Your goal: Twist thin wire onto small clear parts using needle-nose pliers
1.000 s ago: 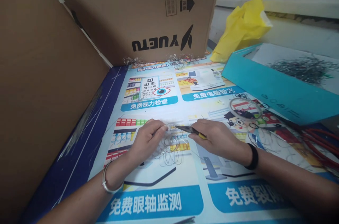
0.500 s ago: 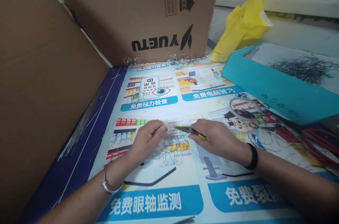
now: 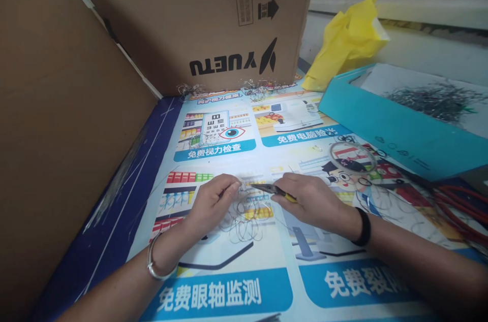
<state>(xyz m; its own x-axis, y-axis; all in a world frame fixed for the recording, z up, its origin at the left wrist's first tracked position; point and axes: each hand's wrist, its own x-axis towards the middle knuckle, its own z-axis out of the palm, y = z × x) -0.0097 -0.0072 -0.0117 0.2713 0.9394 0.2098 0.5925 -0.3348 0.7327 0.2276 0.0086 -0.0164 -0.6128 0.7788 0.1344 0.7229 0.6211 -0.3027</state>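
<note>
My right hand (image 3: 301,194) is closed round a pair of needle-nose pliers (image 3: 267,188) with dark jaws and a yellow-and-black handle. The plier tips point left, toward my left hand (image 3: 217,198). That hand pinches thin wire between thumb and forefinger, a small gap away from the plier tips. Below the pinch, a loose tangle of thin wire loops (image 3: 243,223) hangs or lies over the printed sheet; I cannot tell which. Whether the jaws touch any wire is too fine to make out.
Cardboard panels (image 3: 152,22) stand at the left and back, with small wire bundles (image 3: 259,89) at their foot. At the right are a teal box (image 3: 385,121) holding many thin wire pieces, a yellow bag (image 3: 346,42), a wire coil (image 3: 353,144) and red-handled tools (image 3: 457,205).
Both hands stay almost in place, still holding the wire and the pliers. The wire loops below my left hand have shifted very slightly.
</note>
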